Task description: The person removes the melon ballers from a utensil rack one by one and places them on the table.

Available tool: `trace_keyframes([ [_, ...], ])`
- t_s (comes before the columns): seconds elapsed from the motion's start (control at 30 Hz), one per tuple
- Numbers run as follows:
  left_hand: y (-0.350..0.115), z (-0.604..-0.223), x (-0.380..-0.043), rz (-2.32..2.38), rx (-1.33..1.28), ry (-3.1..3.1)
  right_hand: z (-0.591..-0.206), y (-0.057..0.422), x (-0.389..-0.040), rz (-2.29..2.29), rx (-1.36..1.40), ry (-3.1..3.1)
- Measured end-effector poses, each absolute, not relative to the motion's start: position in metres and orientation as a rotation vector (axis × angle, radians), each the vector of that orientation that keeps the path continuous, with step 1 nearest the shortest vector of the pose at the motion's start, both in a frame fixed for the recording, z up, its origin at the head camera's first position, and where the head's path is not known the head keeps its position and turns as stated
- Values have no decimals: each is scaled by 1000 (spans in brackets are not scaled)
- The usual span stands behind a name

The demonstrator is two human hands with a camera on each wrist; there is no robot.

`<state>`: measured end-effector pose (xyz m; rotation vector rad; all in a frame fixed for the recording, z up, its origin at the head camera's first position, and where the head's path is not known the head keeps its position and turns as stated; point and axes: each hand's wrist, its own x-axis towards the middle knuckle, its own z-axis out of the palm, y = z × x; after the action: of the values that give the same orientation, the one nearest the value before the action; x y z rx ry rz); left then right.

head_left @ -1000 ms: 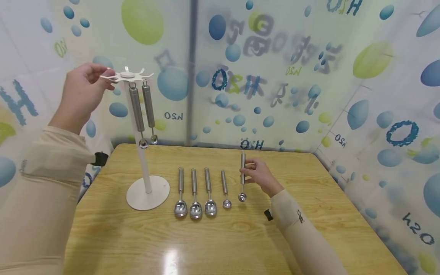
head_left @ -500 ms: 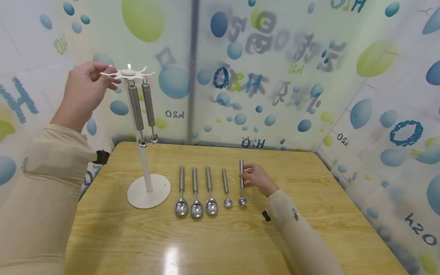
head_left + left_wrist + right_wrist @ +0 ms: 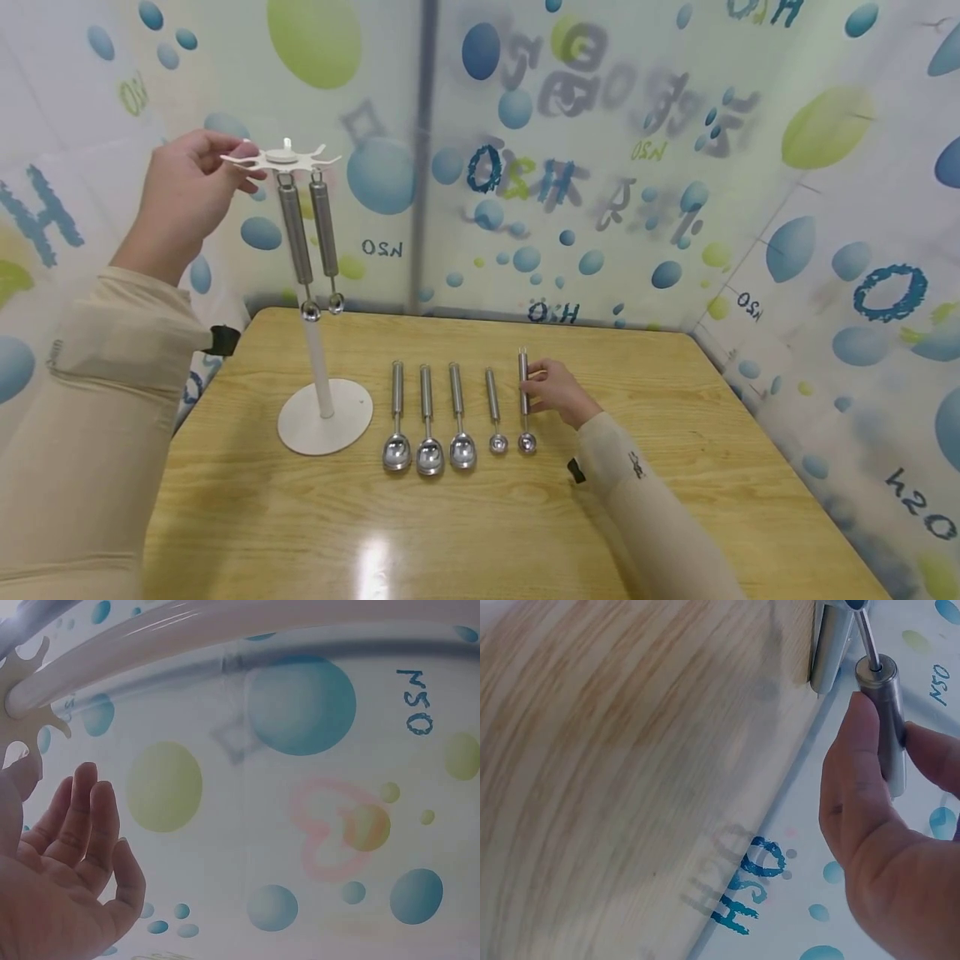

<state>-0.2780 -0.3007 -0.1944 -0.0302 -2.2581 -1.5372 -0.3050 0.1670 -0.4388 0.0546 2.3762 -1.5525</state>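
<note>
At the rim of a white rack's hooked top [image 3: 282,157], my left hand [image 3: 186,187] pinches one arm between thumb and fingers. Two steel melon ballers hang from that top, the left one [image 3: 296,237] and the right one [image 3: 324,233], bowls down. My right hand [image 3: 561,392] pinches the handle of another melon baller [image 3: 523,367]; the right wrist view shows fingers on one side of the handle [image 3: 890,727] and the thumb on the other. It stands at the right end of a row, beside a small melon baller [image 3: 492,396].
Left of that small one lie three bigger scoops with oval bowls: the left [image 3: 396,452], middle [image 3: 430,456] and right [image 3: 462,450]. The rack's round white base [image 3: 325,437] rests on the wooden table [image 3: 480,533]. Printed curtains [image 3: 480,233] close in behind and at both sides.
My right hand has lowered the melon baller and shifted it slightly left, closer to the row. The left hand stays at the rack's top.
</note>
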Motion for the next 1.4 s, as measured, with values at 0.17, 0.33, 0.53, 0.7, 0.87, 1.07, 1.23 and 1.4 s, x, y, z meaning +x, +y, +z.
trace_keyframes([
  [0.17,-300,-194,-279,-1551,-38,-2241,-441,164,-306,-1510,73,2379],
  [0.33,-299,-194,-279,-1566,-51,-2223,-442,161,-306,-1485,91,2375],
  [0.53,-298,-195,-278,-1573,-48,-2224,-445,160,-308,-1444,110,2385],
  [0.7,-298,-197,-277,-1600,-85,-2200,-448,162,-312,-1382,124,2385],
  [0.87,-297,-198,-276,-1613,-141,-2168,-448,161,-316,-1329,118,2392],
  [1.07,-294,-197,-276,-1625,-173,-2128,-448,154,-317,-1266,117,2420],
  [1.23,-292,-194,-273,-1564,-83,-2146,-449,151,-319,-1240,120,2450],
  [1.4,-292,-193,-272,-1535,-45,-2126,-452,147,-319,-1204,116,2496],
])
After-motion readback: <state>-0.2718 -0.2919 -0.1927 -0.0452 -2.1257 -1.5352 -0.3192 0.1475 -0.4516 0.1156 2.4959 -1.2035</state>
